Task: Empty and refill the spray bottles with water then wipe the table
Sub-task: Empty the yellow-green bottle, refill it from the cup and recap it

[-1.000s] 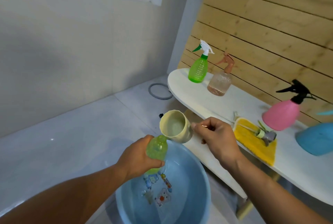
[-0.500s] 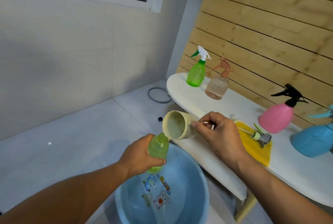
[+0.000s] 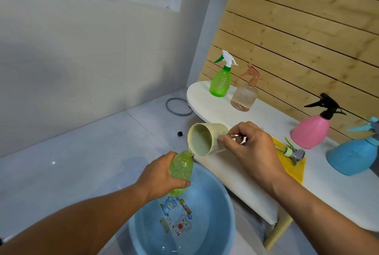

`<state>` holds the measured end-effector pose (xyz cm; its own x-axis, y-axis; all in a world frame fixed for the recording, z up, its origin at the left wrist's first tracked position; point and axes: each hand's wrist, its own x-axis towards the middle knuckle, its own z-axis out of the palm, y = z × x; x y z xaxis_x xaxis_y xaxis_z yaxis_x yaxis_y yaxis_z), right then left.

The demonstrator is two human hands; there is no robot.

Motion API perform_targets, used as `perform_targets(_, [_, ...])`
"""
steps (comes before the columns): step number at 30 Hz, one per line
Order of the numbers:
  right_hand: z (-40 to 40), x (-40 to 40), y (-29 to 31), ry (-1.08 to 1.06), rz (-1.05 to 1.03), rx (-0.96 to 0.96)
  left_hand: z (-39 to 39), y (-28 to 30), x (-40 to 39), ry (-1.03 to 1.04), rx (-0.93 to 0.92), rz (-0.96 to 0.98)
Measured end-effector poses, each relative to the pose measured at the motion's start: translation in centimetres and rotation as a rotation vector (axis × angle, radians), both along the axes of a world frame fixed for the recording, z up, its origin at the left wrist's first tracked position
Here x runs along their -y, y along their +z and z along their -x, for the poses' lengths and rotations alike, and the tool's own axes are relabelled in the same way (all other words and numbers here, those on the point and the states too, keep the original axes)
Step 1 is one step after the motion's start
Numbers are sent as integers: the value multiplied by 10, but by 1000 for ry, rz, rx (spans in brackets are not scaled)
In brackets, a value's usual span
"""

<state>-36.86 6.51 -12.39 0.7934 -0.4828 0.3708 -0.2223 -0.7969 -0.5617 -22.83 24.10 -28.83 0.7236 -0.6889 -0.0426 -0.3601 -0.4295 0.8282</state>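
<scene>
Above blue basin [image 3: 223,222]: our left hand [image 3: 162,177] wraps light, probably slippery green bottle [image 3: 181,167] mid-body; right hand [image 3: 252,148] at 2 o'clock pinches cup [image 3: 203,139] handle.

Tilted cup [image 3: 205,139] over handheld green bottle [image 3: 181,165]

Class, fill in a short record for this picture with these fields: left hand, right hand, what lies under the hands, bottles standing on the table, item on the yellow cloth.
left hand: left hand grips an uncapped green bottle
right hand: right hand tips a cream cup at the bottle's mouth
under the hands: blue basin on the floor
standing on the table: green sprayer, clear sprayer, pink sprayer, blue sprayer
on the yellow cloth: loose spray head
</scene>
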Motion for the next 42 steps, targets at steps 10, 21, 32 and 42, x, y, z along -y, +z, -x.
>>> perform_targets(10, [3,0,4,11,101,14,3,0,5,-10,10,13])
perform_targets(21, [4,4,5,-37,16,5,4,1,9,-17,5,27])
perform_targets(32, [9,27,-26,-141,93,-108,1,2,9,-47,-35,76])
perform_targets(42, [24,18,-40,109,894,-163,3,-1,16,-49,-22,53])
